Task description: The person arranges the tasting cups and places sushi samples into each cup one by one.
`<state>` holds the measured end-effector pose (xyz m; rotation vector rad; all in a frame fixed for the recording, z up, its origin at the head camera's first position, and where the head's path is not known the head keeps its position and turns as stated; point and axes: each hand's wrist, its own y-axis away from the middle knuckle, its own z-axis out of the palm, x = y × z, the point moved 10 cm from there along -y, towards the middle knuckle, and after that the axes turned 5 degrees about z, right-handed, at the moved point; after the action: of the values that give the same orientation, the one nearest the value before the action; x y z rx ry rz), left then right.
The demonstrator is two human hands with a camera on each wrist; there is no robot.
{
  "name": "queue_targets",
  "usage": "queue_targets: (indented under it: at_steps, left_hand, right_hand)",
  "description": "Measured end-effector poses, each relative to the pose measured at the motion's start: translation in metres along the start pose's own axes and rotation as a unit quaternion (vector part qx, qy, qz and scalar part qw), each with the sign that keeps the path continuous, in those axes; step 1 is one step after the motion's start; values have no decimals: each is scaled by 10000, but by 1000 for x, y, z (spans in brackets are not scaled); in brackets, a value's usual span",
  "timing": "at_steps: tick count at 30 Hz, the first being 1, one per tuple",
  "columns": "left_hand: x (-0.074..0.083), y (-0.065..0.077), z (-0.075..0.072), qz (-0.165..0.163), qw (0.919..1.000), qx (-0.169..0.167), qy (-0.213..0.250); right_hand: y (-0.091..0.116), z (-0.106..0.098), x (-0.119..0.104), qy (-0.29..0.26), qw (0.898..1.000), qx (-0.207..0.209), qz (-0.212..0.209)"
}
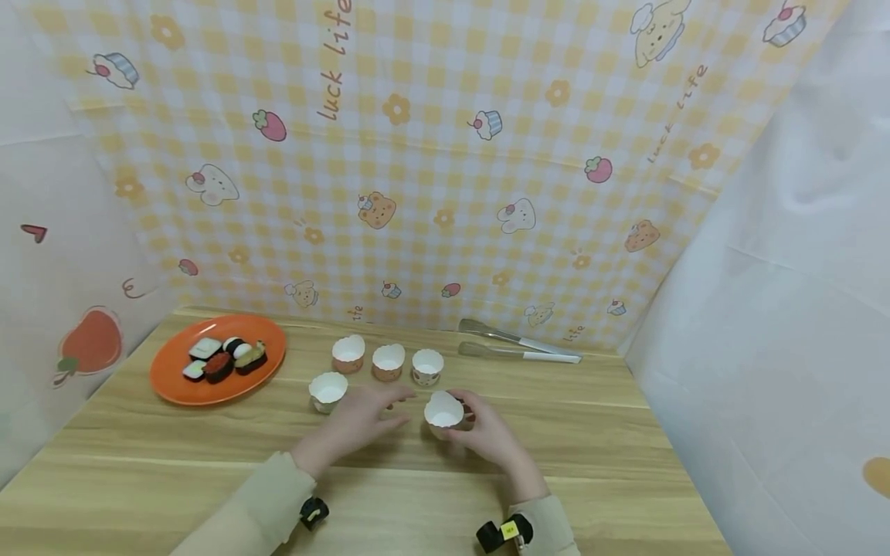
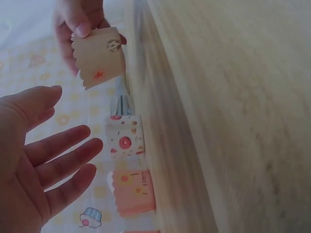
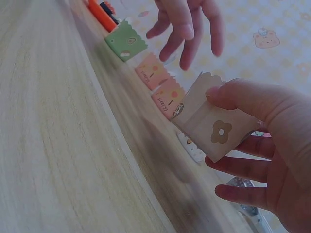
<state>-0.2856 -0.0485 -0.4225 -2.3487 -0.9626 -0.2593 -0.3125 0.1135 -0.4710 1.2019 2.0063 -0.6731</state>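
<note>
– From where does the head view look?
– From above, forward and down, across the tabletop (image 1: 396,510) to the patterned cloth (image 1: 445,170)
– And the wrist views?
– Both are low, close and rolled sideways, facing that cloth; they share the brown cup (image 3: 203,117)

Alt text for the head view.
A person's right hand has a paper baking cup in its grip, the left hand open nearby. Four more cups stand behind on a wooden table, sushi on an orange plate at left, tongs at right.

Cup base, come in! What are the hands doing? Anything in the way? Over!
Right hand holding beige cup. Left hand empty, fingers apart. Four other cups nearby; nothing visibly blocking. Over.
</note>
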Motion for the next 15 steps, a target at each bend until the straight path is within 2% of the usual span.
queue_targets:
  at_steps: [15]
  left_hand:
    - [11,-10,32,344,9979,-555,50]
  right_hand:
    - [-1,-2,-1,-22,10000,-4,-50]
